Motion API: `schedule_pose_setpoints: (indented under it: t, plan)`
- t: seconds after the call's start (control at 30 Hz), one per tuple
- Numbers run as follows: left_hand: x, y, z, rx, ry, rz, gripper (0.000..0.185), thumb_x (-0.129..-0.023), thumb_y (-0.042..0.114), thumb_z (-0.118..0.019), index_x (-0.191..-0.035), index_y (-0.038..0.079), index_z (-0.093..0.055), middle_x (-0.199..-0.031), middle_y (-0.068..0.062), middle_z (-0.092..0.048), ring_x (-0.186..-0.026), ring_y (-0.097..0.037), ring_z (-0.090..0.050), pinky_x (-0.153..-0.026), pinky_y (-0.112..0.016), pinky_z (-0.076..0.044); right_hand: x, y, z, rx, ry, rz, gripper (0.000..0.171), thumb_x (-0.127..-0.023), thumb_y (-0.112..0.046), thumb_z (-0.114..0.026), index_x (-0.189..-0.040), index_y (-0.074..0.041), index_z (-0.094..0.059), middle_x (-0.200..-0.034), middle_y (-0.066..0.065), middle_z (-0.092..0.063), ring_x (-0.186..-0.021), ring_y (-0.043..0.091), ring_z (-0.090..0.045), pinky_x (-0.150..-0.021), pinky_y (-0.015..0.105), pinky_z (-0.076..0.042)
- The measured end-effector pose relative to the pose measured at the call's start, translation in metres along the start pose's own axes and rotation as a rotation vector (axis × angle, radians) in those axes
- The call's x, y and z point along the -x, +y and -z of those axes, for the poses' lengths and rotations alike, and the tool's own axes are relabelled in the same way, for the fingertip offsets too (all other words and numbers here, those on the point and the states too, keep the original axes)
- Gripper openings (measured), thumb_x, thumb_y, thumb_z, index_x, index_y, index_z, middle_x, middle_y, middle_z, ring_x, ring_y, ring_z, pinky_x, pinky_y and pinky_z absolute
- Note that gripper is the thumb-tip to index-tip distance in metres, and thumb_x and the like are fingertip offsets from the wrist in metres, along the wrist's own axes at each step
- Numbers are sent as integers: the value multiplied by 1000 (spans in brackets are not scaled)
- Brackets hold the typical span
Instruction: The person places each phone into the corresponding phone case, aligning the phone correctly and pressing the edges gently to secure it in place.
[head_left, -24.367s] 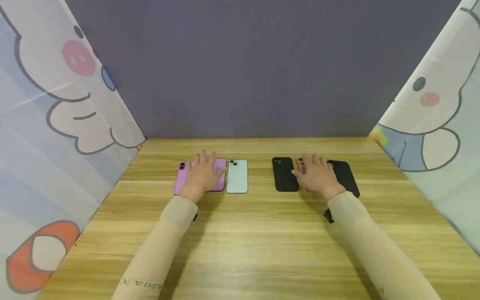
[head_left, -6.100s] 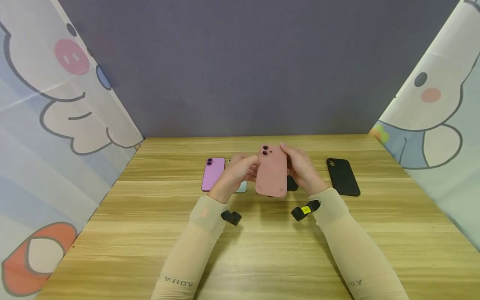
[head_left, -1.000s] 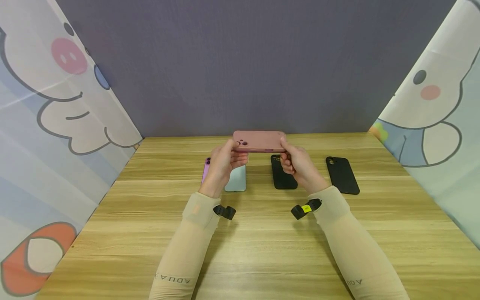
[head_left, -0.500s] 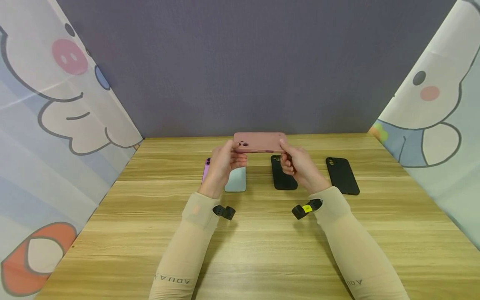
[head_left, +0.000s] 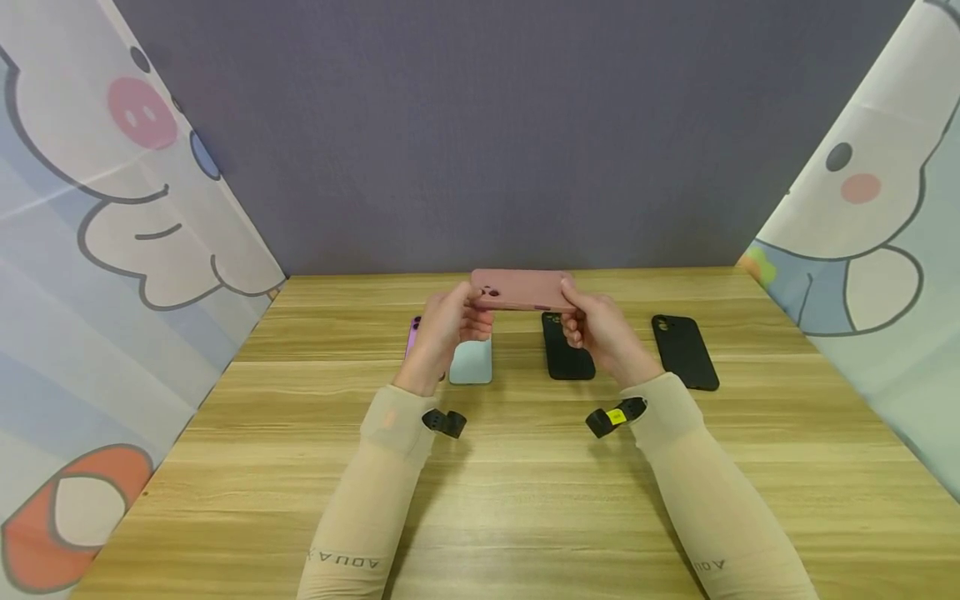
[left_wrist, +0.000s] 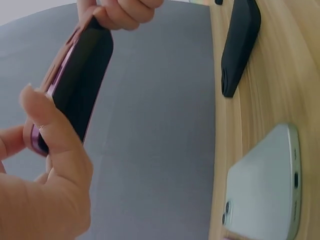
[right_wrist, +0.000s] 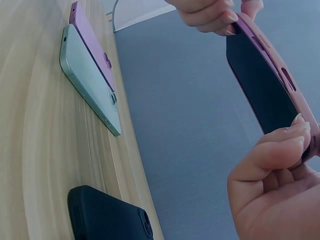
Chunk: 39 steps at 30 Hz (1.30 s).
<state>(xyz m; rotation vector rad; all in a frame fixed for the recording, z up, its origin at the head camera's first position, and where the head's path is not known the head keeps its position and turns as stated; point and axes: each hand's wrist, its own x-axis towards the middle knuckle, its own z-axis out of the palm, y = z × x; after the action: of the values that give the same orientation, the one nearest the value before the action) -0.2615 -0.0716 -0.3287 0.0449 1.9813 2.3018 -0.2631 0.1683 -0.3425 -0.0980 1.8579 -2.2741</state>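
A grey panel (head_left: 517,125) stands behind the wooden counter (head_left: 525,500). Above the counter, the left grip (head_left: 450,321) and right grip (head_left: 596,327) are both closed, thumbs and bent fingers pinching opposite short ends of a pink case (head_left: 525,288), held sideways, camera end at left. Inside it is a phone (right_wrist: 257,80), dark screen downward, a purple edge showing. Two black cases (head_left: 686,354) lie apart, one partly covered by the right grip in the head view. There, the left grip blocks parts of the pale phone (head_left: 471,362) and purple phone (right_wrist: 92,42).
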Motion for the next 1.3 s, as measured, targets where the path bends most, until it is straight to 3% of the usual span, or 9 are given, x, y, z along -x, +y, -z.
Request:
schedule_pose_setpoints:
  t: [0.27, 0.43, 0.8, 1.03, 1.3]
  plan:
    - [0, 2, 9, -132, -94, -9, 32, -99, 34, -56, -80, 8, -59, -62, -2, -51, -50, -11, -40, -47, -24, -32, 2, -2, -1, 29, -11, 15, 42, -105, -42, -53, -79, -10, -60, -63, -2, -47, -51, 9, -39, -48, 21, -32]
    - [3, 4, 12, -185, -124, 12, 45, -100, 46, -61, -76, 9, -59, -61, 0, -47, -52, -11, -35, -48, -23, -27, 2, -1, 0, 0, -3, 40, 45, -105, -44, -53, -74, -12, -62, -61, -2, -47, -50, 10, -38, -49, 22, -30]
    - [1, 1, 9, -79, -164, -66, 32, -101, 32, -59, -82, 6, -57, -66, 0, -51, -49, -9, -37, -46, -22, -24, 3, -1, 0, -23, -33, 46, 45, -105, -43, -52, -73, -14, -63, -60, -2, -46, -50, 10, -38, -48, 22, -29]
    - [0, 0, 8, -28, -202, -54, 38, -102, 30, -59, -71, 8, -58, -59, 2, -50, -46, -7, -36, -43, -21, -22, 4, -4, 1, -40, -42, 47, 47, -106, -42, -52, -70, -14, -64, -59, -2, -46, -49, 10, -37, -48, 23, -28]
    - [0, -1, 8, 22, -244, -90, 40, -103, 28, -59, -69, 7, -60, -53, 3, -45, -43, -7, -31, -42, -21, -22, 4, -6, 2, -57, -45, 46, 44, -106, -41, -52, -72, -14, -62, -59, -2, -45, -49, 10, -36, -48, 22, -29]
